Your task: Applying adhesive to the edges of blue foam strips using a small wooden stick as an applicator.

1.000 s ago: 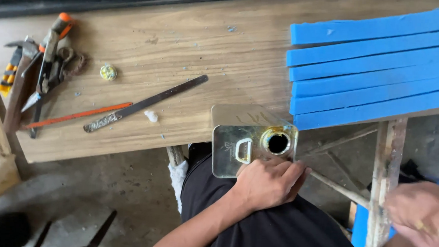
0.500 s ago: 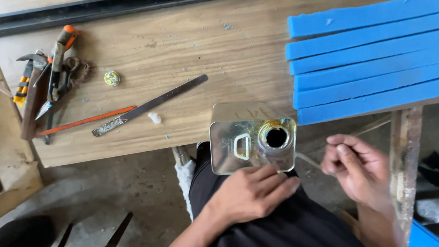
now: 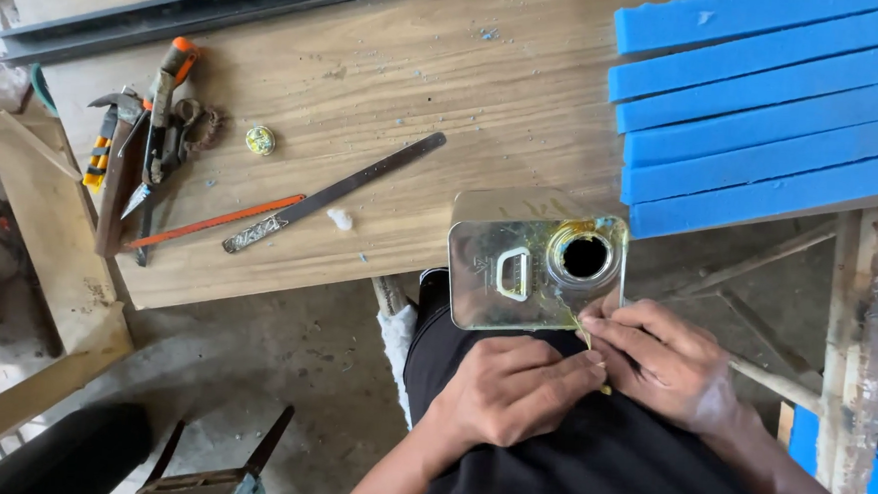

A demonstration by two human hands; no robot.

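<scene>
You are sitting at a big brown wooden table (image 3: 447, 97). Long blue foam strips (image 3: 767, 104) are lying on its right side. A flat grey metal ruler (image 3: 337, 192) is lying beside a thin orange saw blade (image 3: 215, 222). A pile of hand tools (image 3: 150, 132) is resting on the left, near a small round yellow cap (image 3: 260, 139).

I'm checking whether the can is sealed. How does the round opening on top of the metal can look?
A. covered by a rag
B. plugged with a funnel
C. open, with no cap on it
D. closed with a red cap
C: the round opening on the metal can shows as a dark, uncovered hole with a yellowish ring, while both hands work just below it.
</scene>
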